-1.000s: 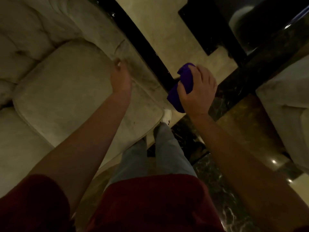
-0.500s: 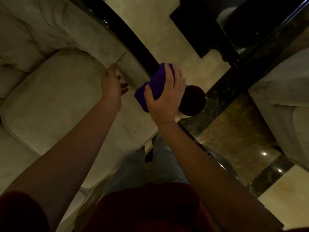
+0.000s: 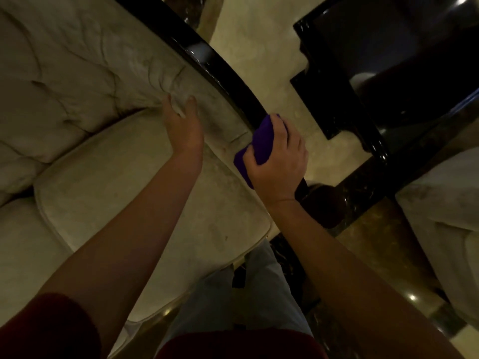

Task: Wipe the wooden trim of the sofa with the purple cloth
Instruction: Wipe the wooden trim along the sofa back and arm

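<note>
A glossy dark wooden trim (image 3: pixel 207 63) runs along the top of the cream sofa's padded arm (image 3: pixel 145 73). My right hand (image 3: pixel 278 161) is shut on a bunched purple cloth (image 3: pixel 261 141), which presses against the near end of the trim. My left hand (image 3: pixel 182 125) rests flat on the arm's upholstery, fingers spread, just above the seat cushion (image 3: pixel 124 193). The trim's rounded front end is hidden under my right hand and wrist.
A black lacquered table (image 3: pixel 383 73) stands to the right across a strip of beige marble floor (image 3: pixel 259 47). A second cream sofa (image 3: pixel 445 224) fills the right edge. My legs stand between the sofa front and dark marble floor inlay (image 3: pixel 363 177).
My right hand has slid the cloth further up along the trim, away from its rounded front end. My left hand has moved up from the cushion's edge onto the padded arm.
</note>
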`<state>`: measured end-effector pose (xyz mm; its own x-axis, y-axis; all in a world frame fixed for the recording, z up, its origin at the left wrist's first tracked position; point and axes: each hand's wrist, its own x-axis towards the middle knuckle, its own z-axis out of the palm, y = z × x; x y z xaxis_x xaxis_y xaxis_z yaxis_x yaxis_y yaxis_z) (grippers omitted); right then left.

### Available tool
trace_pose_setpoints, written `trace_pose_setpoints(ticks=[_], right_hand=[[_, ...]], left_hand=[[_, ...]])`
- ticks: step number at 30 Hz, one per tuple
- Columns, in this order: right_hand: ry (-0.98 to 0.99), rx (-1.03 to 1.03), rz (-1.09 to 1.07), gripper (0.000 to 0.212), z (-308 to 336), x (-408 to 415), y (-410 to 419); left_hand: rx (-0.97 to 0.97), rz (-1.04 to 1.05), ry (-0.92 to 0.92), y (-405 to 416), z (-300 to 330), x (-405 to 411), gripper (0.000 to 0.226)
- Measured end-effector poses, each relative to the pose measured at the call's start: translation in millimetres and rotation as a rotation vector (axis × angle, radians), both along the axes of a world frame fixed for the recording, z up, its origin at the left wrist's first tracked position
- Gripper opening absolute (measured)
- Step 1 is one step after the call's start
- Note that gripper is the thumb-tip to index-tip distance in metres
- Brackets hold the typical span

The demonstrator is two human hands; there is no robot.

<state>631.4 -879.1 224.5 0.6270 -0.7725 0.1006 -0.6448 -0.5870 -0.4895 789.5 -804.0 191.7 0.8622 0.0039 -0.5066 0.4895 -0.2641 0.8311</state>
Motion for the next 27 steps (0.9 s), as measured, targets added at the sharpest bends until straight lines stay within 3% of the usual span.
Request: trace_pose_setpoints(ticks=[7,14,20,27], right_hand=[[0.033,-0.038,0.025,0.068,13.2,43.9,-4.1],[0.080,-0.070,0.102,0.067,18.0,79.5,-12.6],[0.120,-0.083,0.130,0.065,18.2,120.2,-12.8],[0.168,-0.130,0.149,0.062,16.2,157.2,-13.9]], left_hand=[[-0.068,-0.044,0.045,2.2,-9.2,-11.4,0.068],[-0.055,-0.019,0.134,20.7,-6.3,11.0,0.052],[-0.078,0.099,0.016,22.6,-1.4,45.5,0.073],[-0.011,-0.030,-0.034,14.3,-13.1,55.3,0.089]])
